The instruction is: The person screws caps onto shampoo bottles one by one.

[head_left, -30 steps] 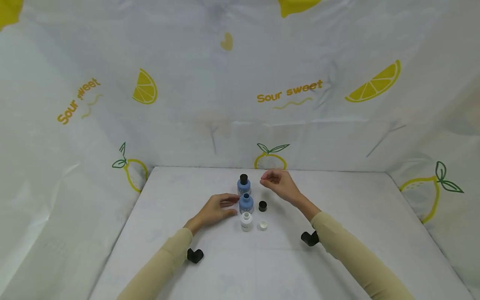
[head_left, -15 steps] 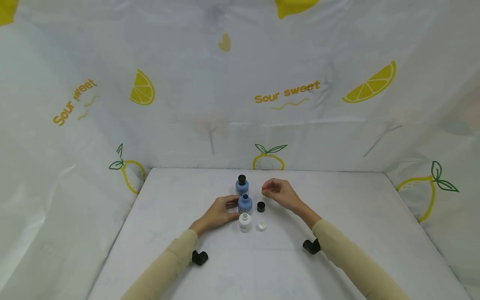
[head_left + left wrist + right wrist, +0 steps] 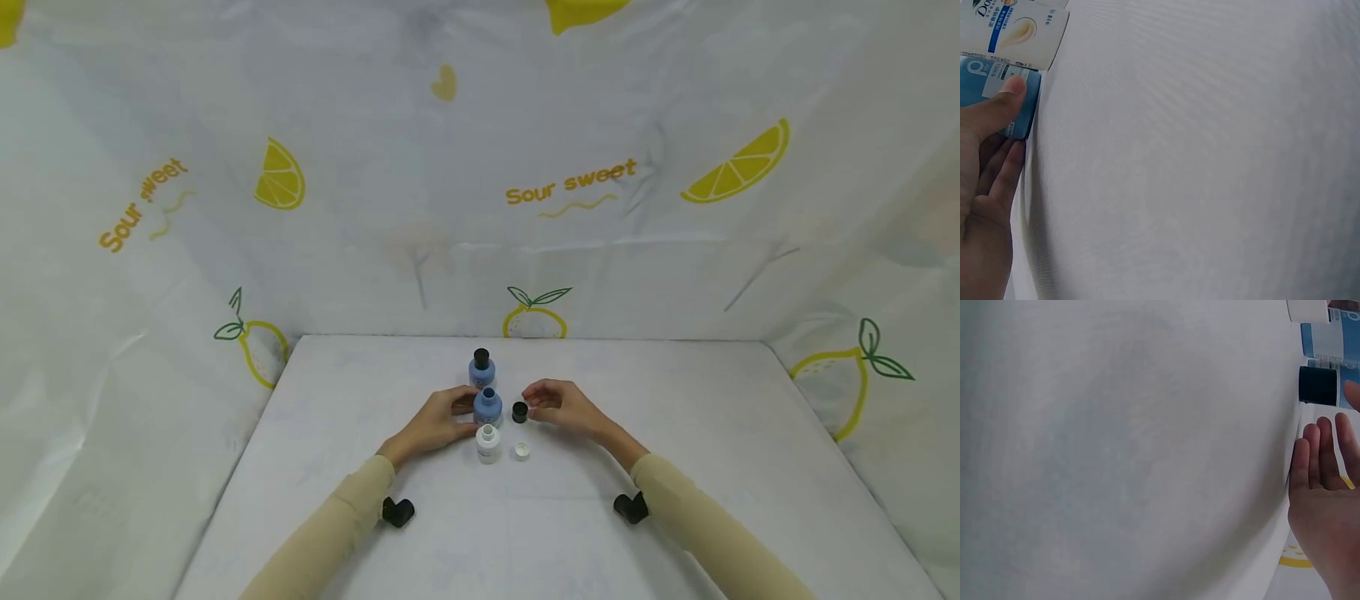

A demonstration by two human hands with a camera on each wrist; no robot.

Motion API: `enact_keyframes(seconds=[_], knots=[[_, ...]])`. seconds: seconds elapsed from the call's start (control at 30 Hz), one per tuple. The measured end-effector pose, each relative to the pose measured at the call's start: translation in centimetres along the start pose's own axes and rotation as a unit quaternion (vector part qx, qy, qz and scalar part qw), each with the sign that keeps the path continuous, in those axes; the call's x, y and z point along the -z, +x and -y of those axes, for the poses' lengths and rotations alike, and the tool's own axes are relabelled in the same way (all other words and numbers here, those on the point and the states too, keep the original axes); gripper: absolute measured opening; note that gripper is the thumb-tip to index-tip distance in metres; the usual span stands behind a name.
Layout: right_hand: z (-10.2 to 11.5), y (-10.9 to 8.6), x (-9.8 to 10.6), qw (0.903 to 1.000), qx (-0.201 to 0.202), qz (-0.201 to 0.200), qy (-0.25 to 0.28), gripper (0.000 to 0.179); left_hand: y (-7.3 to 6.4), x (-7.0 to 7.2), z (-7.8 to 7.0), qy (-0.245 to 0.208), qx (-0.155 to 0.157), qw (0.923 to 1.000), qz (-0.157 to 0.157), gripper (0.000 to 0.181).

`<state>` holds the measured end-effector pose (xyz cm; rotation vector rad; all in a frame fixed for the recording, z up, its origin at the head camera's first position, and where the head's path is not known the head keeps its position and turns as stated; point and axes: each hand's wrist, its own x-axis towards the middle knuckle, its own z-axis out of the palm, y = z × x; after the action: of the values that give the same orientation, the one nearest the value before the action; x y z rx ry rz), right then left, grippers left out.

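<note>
Thumb and fingers of my left hand (image 3: 431,423) hold an uncapped blue bottle (image 3: 487,409) from its left side. In the left wrist view the thumb lies across the label of this blue bottle (image 3: 974,90), with the other fingers around behind. My right hand (image 3: 568,408) is just right of a loose black cap (image 3: 520,412); its fingers point toward it. The right wrist view has the black cap (image 3: 1318,385) standing past the extended fingertips, with a gap between. A white bottle (image 3: 488,446), also uncapped, stands in front of the blue one.
Behind the held bottle stands another blue bottle (image 3: 482,372) with its black cap on. A small white cap (image 3: 522,452) lies right of the white bottle. The white-covered table (image 3: 360,367) ends at a hanging lemon-print sheet (image 3: 375,275).
My left hand has moved right and closed around the uncapped blue bottle. My right hand has come down and toward the black cap.
</note>
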<state>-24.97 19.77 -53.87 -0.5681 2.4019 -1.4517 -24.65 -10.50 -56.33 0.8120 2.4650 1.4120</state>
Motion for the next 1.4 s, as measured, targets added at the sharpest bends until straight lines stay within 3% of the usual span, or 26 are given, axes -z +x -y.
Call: enact_keyframes(seconds=[0.23, 0.63, 0.87, 1.07, 1.4], knots=[[-0.9, -0.1, -1.0, 0.9973, 0.029, -0.005, -0.068, 0.04, -0.3, 0.5, -0.3, 0.002, -0.004, 1.0, 0.007, 0.054], [-0.7, 0.0, -1.0, 0.9961, 0.025, -0.007, -0.085, 0.038, -0.7, 2.4, -1.5, 0.021, -0.008, 0.9997, 0.007, 0.058], [-0.4, 0.4, -0.1, 0.9965, 0.027, 0.022, -0.076, 0.031, -0.5, 3.9, -2.0, 0.029, -0.02, 0.9993, -0.011, 0.057], [1.0, 0.7, 1.2, 0.9983, 0.031, 0.017, -0.047, 0.031, -0.4, 4.6, -2.7, 0.035, -0.026, 0.999, -0.014, 0.056], [5.2, 1.3, 2.0, 0.9954, 0.095, 0.009, 0.005, 0.035, -0.6, 4.4, -3.0, 0.049, -0.037, 0.998, -0.011, 0.055]])
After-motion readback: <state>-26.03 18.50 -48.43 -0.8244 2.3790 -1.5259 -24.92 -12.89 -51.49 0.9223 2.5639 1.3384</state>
